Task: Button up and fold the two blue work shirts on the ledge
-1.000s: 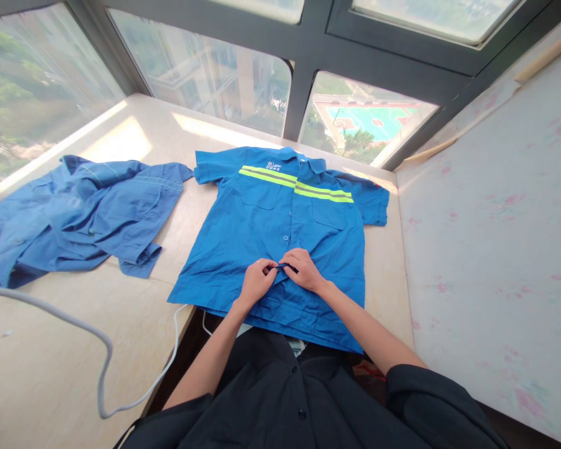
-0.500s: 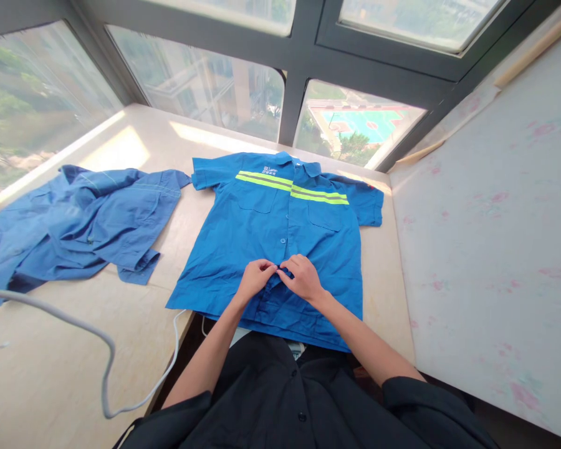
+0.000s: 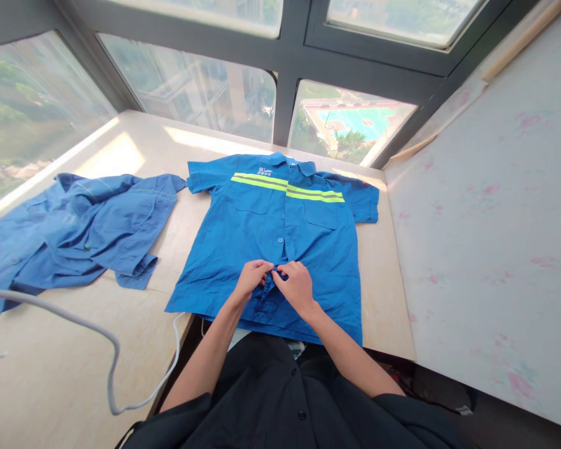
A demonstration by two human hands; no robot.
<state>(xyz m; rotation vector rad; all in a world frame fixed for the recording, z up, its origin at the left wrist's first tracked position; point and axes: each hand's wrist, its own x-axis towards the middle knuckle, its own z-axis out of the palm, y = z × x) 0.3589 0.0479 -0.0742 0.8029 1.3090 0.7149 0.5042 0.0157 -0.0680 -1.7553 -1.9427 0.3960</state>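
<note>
A blue short-sleeved work shirt (image 3: pixel 243 249) with a yellow and grey reflective band lies face up, its collar toward the window. My left hand (image 3: pixel 254 278) pinches the edge of the front opening below the middle of the shirt. Close against it, my right hand (image 3: pixel 294 284) pinches the other side of the same opening, the fingertips of both hands nearly meeting. A button (image 3: pixel 280 240) shows on the front just above my hands. Whatever sits right between the fingertips is mostly hidden.
To the left lies a crumpled blue garment (image 3: pixel 98 224) on the pale tabletop (image 3: pixel 42 355). A grey-white cable (image 3: pixel 115 374) loops at the front left. Windows (image 3: pixel 206 87) stand behind, and a flower-patterned panel (image 3: pixel 477 249) borders the right side.
My right hand has shifted slightly left and down, with its fingers bent more. The cloth at the opening is lifted a little between my hands. The view has turned slightly.
</note>
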